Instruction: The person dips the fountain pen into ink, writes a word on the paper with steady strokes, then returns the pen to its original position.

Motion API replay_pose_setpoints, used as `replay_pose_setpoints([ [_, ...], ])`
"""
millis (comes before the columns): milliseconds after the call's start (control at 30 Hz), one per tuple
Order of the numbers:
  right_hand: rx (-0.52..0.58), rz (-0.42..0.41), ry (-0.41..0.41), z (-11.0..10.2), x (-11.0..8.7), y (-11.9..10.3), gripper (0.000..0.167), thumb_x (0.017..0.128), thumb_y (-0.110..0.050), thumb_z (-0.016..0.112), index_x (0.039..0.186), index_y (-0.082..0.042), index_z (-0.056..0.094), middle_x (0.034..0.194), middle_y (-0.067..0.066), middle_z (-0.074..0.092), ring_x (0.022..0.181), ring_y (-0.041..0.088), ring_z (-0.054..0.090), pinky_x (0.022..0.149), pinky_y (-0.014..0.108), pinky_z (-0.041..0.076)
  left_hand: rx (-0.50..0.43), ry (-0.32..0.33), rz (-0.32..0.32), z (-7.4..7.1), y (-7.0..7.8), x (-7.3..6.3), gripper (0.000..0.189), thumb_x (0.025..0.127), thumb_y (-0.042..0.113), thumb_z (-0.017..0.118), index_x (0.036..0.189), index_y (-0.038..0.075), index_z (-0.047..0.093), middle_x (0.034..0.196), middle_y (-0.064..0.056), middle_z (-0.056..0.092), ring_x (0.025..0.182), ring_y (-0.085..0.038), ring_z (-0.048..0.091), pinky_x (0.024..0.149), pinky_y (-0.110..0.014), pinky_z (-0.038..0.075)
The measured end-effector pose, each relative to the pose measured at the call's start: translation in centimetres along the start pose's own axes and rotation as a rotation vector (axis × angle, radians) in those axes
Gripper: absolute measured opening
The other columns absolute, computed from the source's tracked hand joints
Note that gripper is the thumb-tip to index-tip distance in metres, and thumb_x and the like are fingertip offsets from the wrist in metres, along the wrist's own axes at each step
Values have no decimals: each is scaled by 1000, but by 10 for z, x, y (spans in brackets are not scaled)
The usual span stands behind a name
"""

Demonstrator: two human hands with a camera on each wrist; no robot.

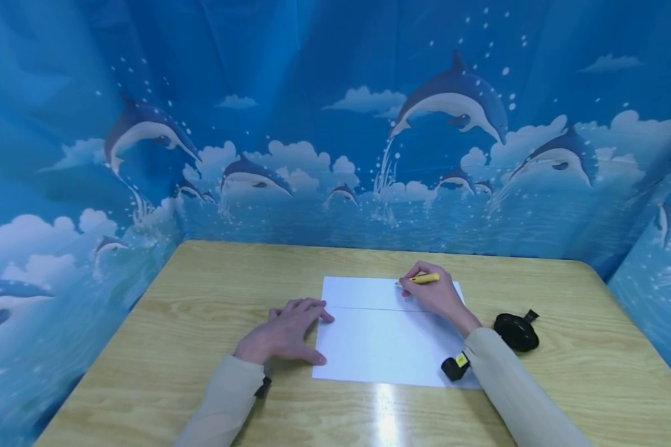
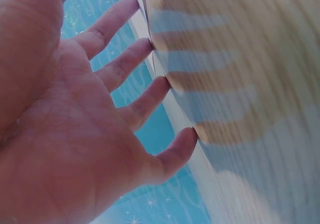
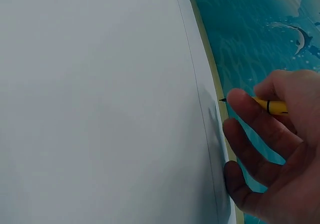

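A large white sheet of paper (image 1: 386, 347) lies on the wooden table, with a thin dark line running across its upper part. Over the far right of the sheet, my right hand (image 1: 433, 292) pinches a yellow pen (image 1: 425, 279) between thumb and fingers. The black pen tip points left, close over the paper above the line. In the right wrist view the other fingers (image 3: 250, 154) of this hand are loosely bent near the sheet's edge. My left hand (image 1: 287, 332) is spread at the sheet's left edge, its fingertips (image 2: 182, 139) touching down there.
A black oval object with a short tab (image 1: 516, 332) lies on the table (image 1: 593, 385) to the right of the sheet. Small black devices (image 1: 455, 368) sit at the wrists. Behind the table's far edge hangs a blue dolphin-print curtain (image 1: 313, 124).
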State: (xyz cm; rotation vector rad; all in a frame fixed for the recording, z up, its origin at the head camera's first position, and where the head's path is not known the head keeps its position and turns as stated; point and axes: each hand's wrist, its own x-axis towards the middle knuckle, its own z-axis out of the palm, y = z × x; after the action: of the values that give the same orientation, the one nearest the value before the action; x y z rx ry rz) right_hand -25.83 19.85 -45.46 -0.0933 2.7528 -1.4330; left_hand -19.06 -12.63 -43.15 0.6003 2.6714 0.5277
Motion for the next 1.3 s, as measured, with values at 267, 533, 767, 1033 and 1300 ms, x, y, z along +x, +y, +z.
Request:
replay_pose_setpoints([
  [267, -7, 2, 5, 2, 3, -1, 12, 95, -27, 69, 95, -15, 69, 81, 0, 78, 85, 18, 67, 75, 30, 49, 6, 3, 2, 0, 1, 1, 74, 77, 49, 86, 141, 27, 57, 165, -3, 37, 153, -38, 28, 113, -76, 27],
  [533, -34, 17, 0, 3, 4, -3, 13, 95, -27, 69, 94, -15, 69, 81, 1, 78, 85, 18, 65, 74, 28, 47, 8, 6, 0, 1, 1, 0, 74, 76, 49, 87, 140, 27, 57, 164, -2, 38, 153, -37, 29, 113, -76, 28],
  [767, -42, 17, -2, 4, 4, -2, 12, 96, -26, 69, 95, -13, 68, 81, 2, 78, 84, 18, 66, 74, 28, 47, 3, 2, -8, 1, 1, 0, 74, 76, 49, 87, 141, 27, 57, 165, -2, 37, 154, -37, 27, 114, -76, 25],
  [1033, -53, 23, -6, 5, 3, -3, 12, 96, -27, 70, 94, -15, 68, 81, 1, 76, 85, 19, 64, 75, 28, 46, -2, 10, -1, 2, 0, -1, 74, 75, 49, 87, 139, 28, 56, 164, -2, 37, 152, -39, 29, 112, -78, 26],
  [1300, -73, -9, -3, 4, 3, -2, 14, 95, -25, 71, 96, -12, 68, 99, 9, 71, 83, 19, 59, 70, 28, 46, 0, -4, 11, 0, 1, -2, 74, 78, 50, 85, 143, 32, 54, 165, -2, 35, 153, -40, 28, 112, -77, 27],
])
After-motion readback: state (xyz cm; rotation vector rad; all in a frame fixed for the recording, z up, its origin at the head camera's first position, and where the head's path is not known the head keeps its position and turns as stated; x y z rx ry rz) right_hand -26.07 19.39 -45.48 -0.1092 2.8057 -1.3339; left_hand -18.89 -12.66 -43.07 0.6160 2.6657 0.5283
